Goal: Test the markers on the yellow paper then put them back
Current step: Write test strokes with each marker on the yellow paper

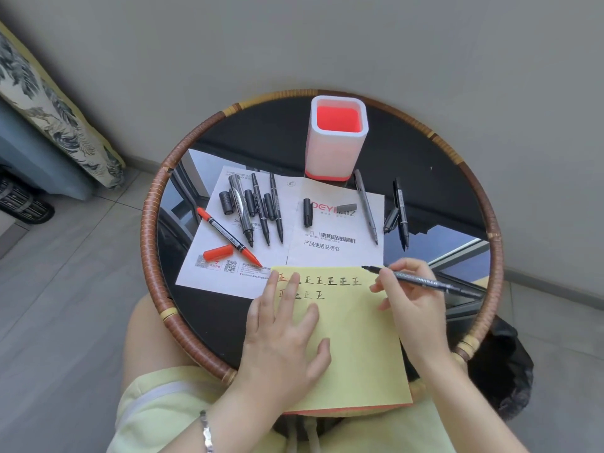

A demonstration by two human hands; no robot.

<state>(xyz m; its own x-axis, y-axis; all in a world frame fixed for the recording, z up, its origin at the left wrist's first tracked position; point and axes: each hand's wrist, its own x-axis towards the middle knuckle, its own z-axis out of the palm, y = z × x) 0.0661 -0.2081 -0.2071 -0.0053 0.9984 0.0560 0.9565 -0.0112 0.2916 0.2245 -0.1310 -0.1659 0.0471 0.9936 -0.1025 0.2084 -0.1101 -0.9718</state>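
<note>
Head view: our left hand (pixel 282 335) lies flat, fingers straight, on the yellow paper (pixel 359 348); our right hand (pixel 413 300) pinches a black marker (pixel 425 282), tip above the paper.

We have 1 view, from a wide-angle camera worn on the person's head. It faces forward and steeply down onto a round table (pixel 149 230), which fills the middle of the frame with its far rim toward the top, against a grey wall (pixel 327 37). We sit close. The left hand (pixel 281 335) and right hand (pixel 411 299) enter from the lower edge, and lettering shows on the black marker (pixel 425 283) that the right hand grips. Floor tiles (pixel 81 289) fill the frame's left side.
</note>
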